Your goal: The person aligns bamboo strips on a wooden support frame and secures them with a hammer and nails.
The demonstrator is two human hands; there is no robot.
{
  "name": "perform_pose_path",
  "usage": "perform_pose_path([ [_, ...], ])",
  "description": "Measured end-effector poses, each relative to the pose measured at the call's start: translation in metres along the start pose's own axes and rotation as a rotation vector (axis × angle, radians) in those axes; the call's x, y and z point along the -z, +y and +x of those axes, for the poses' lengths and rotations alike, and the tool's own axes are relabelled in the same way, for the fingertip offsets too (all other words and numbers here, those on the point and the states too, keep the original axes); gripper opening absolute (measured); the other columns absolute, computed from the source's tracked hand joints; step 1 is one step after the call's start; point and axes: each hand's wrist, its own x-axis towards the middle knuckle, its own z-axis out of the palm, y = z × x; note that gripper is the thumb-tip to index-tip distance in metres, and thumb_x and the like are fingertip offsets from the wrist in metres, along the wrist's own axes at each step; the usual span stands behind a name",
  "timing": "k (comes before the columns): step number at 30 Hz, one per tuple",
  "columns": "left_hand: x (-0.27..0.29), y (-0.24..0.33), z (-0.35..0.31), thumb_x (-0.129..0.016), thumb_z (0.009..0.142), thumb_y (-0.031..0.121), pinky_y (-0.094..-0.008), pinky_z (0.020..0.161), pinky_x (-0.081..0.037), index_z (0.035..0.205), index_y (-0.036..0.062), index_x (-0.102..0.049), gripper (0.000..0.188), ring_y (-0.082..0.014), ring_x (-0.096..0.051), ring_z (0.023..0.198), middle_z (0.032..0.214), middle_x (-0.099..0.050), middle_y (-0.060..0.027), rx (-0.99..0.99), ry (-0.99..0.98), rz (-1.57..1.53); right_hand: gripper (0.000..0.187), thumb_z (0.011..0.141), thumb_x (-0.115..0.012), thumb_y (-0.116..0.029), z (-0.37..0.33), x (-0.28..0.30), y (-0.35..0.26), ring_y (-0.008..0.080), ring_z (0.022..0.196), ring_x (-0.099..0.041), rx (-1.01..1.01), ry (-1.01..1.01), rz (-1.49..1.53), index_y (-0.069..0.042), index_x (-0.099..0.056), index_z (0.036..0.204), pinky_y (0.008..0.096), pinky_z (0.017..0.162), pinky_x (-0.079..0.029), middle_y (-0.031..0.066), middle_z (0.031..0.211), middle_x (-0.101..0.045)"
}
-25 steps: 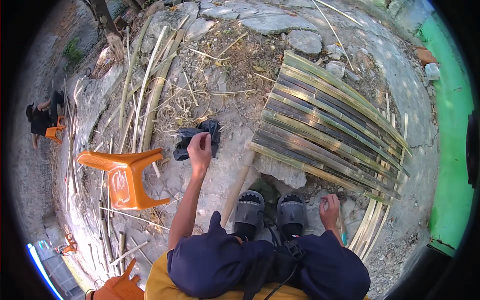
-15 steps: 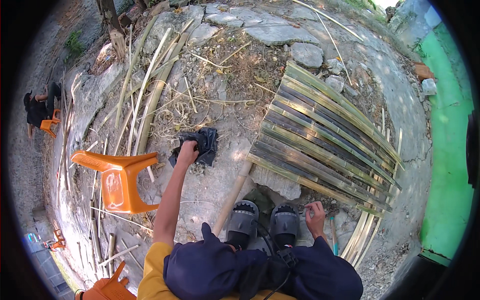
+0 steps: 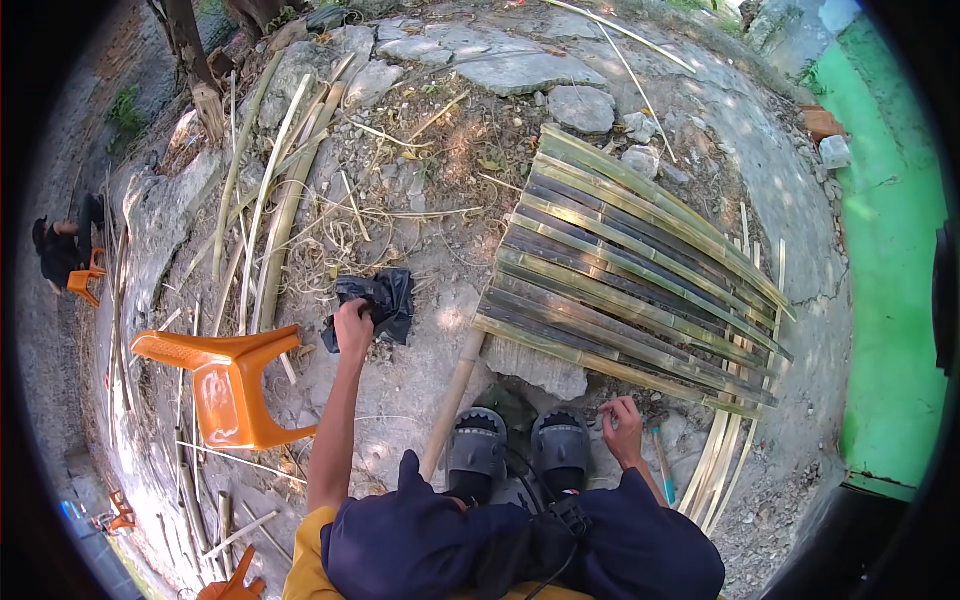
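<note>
My left arm reaches forward to a crumpled black plastic bag (image 3: pixel 397 306) on the ground. My left hand (image 3: pixel 352 328) is at the bag's near left side with its fingers curled in; their tips are hidden among the folds. Beside my right knee, my right hand (image 3: pixel 624 432) is raised with thumb and fingers bent together; anything between them is too small to make out. Ahead of it lies a panel of split bamboo slats (image 3: pixel 630 280), side by side in a fan. A hammer (image 3: pixel 663 466) with a teal grip lies just right of that hand.
An orange plastic chair (image 3: pixel 226 395) lies tipped over on my left. A bamboo pole (image 3: pixel 452 405) lies beside my sandals (image 3: pixel 477 445). Long bamboo pieces (image 3: pixel 290 220) and stones (image 3: pixel 581 109) are farther off. A green wall (image 3: pixel 890 270) stands at right; another person (image 3: pixel 62 250) sits far left.
My view has shifted a little, so the scene sits slightly farther left. My left hand has drawn slightly back toward the bag's near edge. The right hand stays by my knee, fingers still bent.
</note>
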Motion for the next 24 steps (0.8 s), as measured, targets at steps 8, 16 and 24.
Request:
perform_pose_path([
  [8,0.007,0.079,-0.059,-0.052,0.099,0.009,-0.0383,0.069,-0.046,0.096,-0.0020,-0.061,0.015,-0.0259,-0.053,0.066,0.073,-0.056,-0.0117,-0.096,0.106,-0.309,0.016,0.093,-0.066,-0.001,0.013,-0.016,0.024,0.0172,0.073,-0.066,-0.324,-0.035,0.293,-0.003,-0.069,0.108,0.0316,0.066,-0.053,0.0080,0.093,-0.069],
  [16,-0.088,0.096,-0.080,-0.057,0.102,0.015,-0.0334,0.082,-0.050,0.105,0.0046,-0.071,0.017,-0.0190,-0.062,0.093,0.101,-0.067,-0.0084,0.057,-0.164,-0.481,0.026,0.095,-0.070,-0.013,0.032,-0.039,0.017,0.0119,0.068,-0.069,-0.533,-0.190,0.451,-0.001,-0.064,0.117,0.0279,0.060,-0.054,0.0071,0.085,-0.074],
  [24,-0.111,0.114,-0.088,-0.051,0.109,0.019,-0.0286,0.085,-0.047,0.111,0.0122,-0.066,0.017,-0.0087,-0.057,0.097,0.101,-0.062,0.0035,0.426,-0.464,-0.913,0.032,0.101,-0.067,-0.020,0.032,-0.031,0.020,0.0168,0.076,-0.070,-0.942,-0.061,0.962,-0.004,-0.057,0.127,0.0308,0.066,-0.057,0.0120,0.101,-0.073],
])
